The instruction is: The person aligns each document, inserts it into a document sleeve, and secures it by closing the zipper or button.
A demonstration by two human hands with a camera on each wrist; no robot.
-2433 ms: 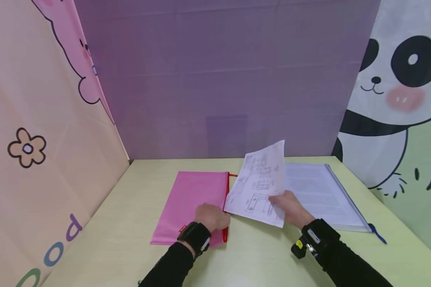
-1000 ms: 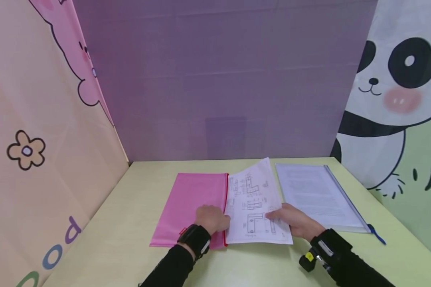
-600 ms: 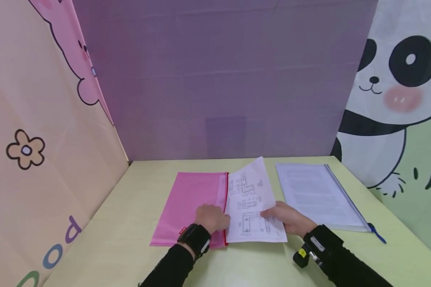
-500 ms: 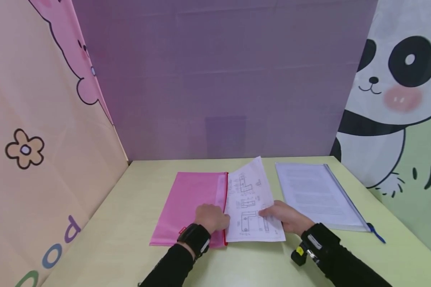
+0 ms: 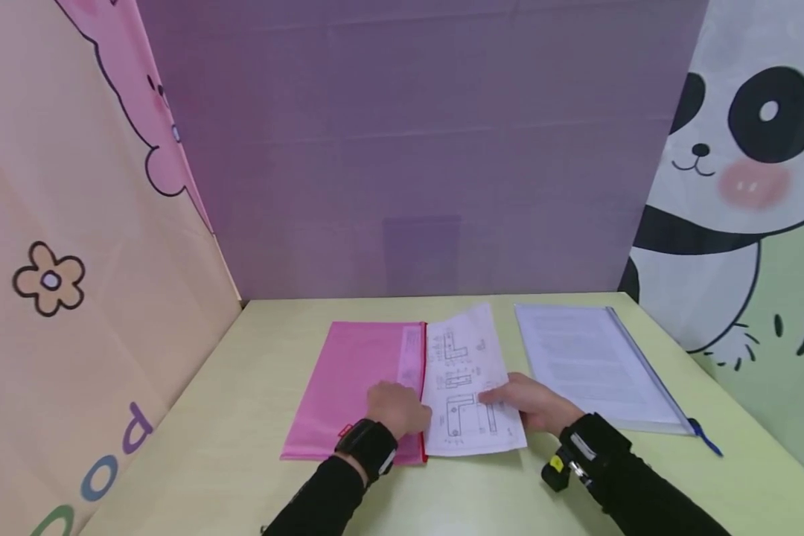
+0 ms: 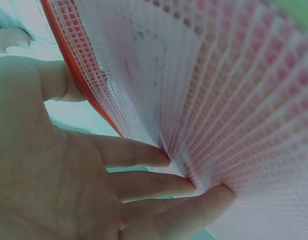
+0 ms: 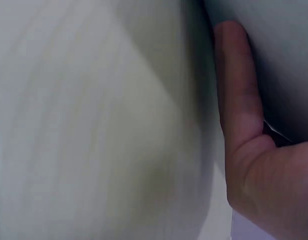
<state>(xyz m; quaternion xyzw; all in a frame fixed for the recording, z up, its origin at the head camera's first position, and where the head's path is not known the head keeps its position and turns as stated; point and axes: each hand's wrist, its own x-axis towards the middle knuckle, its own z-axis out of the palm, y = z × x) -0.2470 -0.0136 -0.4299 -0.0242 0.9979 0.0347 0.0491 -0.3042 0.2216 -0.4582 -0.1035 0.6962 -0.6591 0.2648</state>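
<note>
A pink mesh zipper pouch (image 5: 355, 365) with a red zipper edge (image 6: 69, 55) lies left of the table's middle. My left hand (image 5: 397, 411) holds it near its right edge; in the left wrist view the thumb reaches behind the zipper and the fingers touch the gathered mesh. White paper (image 5: 465, 372) with printed line drawings is partly inside the pouch, its left strip showing through the mesh. My right hand (image 5: 534, 402) pinches the paper at its right side, thumb on top. The right wrist view shows one finger (image 7: 239, 75) against the sheet's underside.
To the right lies a clear document folder (image 5: 576, 365) with printed pages, a grey edge strip and a blue pull cord (image 5: 706, 438). A purple panel (image 5: 429, 149) stands behind the pale table (image 5: 208, 447), with patterned cloth on both sides.
My right hand has lowered the paper and moved it left, so more of its left strip shows inside the pouch. The left hand has stayed on the pouch edge.
</note>
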